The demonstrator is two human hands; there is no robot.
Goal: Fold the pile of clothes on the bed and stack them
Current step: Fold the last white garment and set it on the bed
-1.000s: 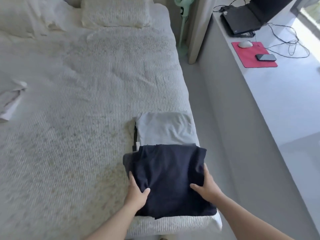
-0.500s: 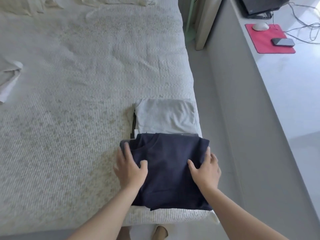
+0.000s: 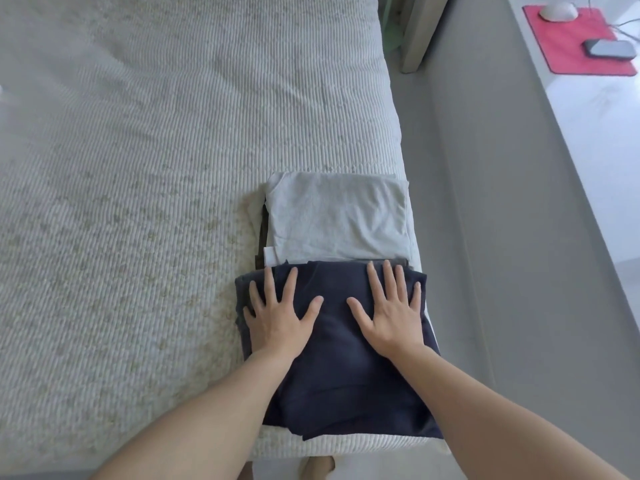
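From my head camera, looking down: my left hand (image 3: 277, 320) and my right hand (image 3: 389, 315) lie flat on the dark navy garment (image 3: 341, 368), fingers straight and spread, gripping nothing. I press with open palms so the folded cloth flattens and its layers do not spring apart. The left palm sits near the garment's left edge and the right one toward its right edge, so the pressure covers the far half of the fold evenly.

The navy piece lies at the near right corner of the bed (image 3: 156, 168), with its front hem close to the mattress edge. Just beyond it, and touching or slightly tucked under its far edge, sits a folded light grey garment (image 3: 337, 216). Dark and white edges show under the grey one on its left side, so I judge it to be the top of a stack with more folded pieces beneath. The navy piece is placed right beside that stack, I think, to make lifting it across a short move.

To the right, past the gap of floor, a tabletop (image 3: 588, 140) carries a red mouse pad (image 3: 578, 43), a white mouse (image 3: 558, 11) and a phone (image 3: 608, 49).
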